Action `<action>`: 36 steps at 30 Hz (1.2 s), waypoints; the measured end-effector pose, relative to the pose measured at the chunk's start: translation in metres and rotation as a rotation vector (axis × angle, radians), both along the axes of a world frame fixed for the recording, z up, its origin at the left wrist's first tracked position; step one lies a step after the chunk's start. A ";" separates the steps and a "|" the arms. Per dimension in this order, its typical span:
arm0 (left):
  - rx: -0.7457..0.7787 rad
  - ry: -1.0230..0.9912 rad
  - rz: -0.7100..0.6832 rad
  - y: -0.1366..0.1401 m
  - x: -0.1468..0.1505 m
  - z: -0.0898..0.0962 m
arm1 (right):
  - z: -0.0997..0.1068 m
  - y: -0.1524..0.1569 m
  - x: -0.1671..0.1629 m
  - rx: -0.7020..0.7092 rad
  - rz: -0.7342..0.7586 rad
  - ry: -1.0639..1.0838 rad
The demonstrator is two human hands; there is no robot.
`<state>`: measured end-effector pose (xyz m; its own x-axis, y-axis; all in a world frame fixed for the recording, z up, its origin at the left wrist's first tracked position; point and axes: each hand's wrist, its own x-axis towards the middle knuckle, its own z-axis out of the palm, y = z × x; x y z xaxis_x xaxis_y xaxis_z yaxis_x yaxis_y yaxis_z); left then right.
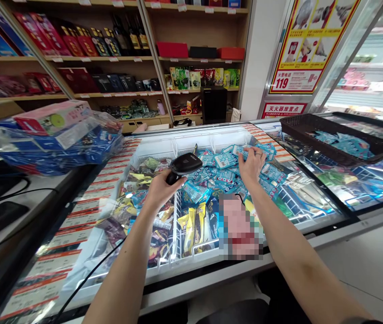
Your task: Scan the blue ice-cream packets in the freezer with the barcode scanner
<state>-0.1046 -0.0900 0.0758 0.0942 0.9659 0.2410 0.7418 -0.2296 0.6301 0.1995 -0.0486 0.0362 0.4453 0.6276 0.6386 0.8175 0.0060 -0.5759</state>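
My left hand (164, 189) is wrapped around the handle of a black barcode scanner (186, 163), its head angled toward the right over the chest freezer. A pile of small blue packets (225, 160) spreads across the middle of the freezer. On the far right part of this pile rests my right hand (253, 163), fingers apart and bent down, touching the packets; a ring shows on one finger. Whether the packets lie on the glass or beneath it I cannot tell. Yellow-wrapped ice creams (191, 229) lie in the freezer basket nearer to me.
A brown tray (299, 130) with more blue packets stands at the right. Plastic-wrapped boxes (59, 148) sit at the left. The scanner's black cable (93, 270) trails past my left forearm. Price labels (56, 252) line the freezer's left side. A pixelated patch hides something near the front edge.
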 end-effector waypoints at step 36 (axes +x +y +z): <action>0.013 -0.189 0.348 -0.010 -0.075 -0.005 | 0.009 0.023 -0.165 -0.448 0.962 -0.492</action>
<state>-0.1793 -0.0999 0.0710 -0.2852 0.9291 0.2355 0.6479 0.0058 0.7617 0.0341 -0.0255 0.0451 -0.5699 0.7842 0.2455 0.7221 0.6205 -0.3059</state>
